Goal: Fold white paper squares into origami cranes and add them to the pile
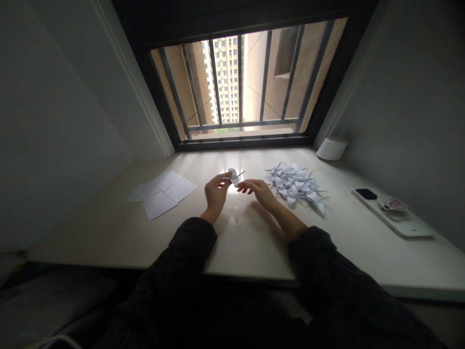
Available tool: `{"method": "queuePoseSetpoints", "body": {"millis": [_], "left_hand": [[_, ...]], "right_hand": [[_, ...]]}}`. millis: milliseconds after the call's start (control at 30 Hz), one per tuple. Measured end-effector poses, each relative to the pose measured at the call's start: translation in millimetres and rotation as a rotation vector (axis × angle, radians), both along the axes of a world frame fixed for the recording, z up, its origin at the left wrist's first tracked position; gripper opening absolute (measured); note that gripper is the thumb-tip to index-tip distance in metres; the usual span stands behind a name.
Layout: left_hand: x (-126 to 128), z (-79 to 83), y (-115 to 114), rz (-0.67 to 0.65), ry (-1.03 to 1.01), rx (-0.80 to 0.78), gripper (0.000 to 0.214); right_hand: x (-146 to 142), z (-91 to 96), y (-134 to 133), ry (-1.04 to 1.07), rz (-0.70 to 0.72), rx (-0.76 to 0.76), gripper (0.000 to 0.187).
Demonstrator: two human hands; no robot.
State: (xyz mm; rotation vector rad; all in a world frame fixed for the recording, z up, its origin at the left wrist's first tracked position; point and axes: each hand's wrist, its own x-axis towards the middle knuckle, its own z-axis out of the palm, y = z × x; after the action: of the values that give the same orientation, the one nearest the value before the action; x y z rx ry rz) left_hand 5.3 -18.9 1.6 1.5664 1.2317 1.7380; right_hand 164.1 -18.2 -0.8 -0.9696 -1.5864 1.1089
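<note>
A white smartphone (410, 227) lay on the desk (109, 237), a white rounded object (332, 149) stood near the window frame (247, 144), and dark bars (240, 77) fronted a high-rise (225, 80) outside.

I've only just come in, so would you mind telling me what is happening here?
At a pale tabletop, a person's left hand holds up a small folded paper figure, apparently a crane. The right hand is close beside it, loosely curved; whether it touches the paper is unclear. To the right lies a pile of similar folded figures, and to the left lie flat white sheets.
</note>
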Motion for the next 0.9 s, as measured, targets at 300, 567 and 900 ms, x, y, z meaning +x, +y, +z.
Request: {"method": "queuePoseSetpoints", "body": {"millis": [300, 567, 900], "left_hand": [[-0.5, -3.1, -4.7, 0.038, 0.297, 0.060, 0.021], [-0.3, -8.8, 1.1, -0.090, 0.196, -0.017, 0.025], [0.0, -13.9, 3.1, -0.125, 0.160, -0.053, 0.030]], "right_hand": [[-6.5, 5.0, -7.8, 0.175, -0.033, -0.258, 0.039], [-6.3, -0.2, -4.6, 0.169, -0.046, -0.206, 0.033], [-6.6, 4.6, -7.7, 0.082, -0.062, -0.118, 0.039]]}}
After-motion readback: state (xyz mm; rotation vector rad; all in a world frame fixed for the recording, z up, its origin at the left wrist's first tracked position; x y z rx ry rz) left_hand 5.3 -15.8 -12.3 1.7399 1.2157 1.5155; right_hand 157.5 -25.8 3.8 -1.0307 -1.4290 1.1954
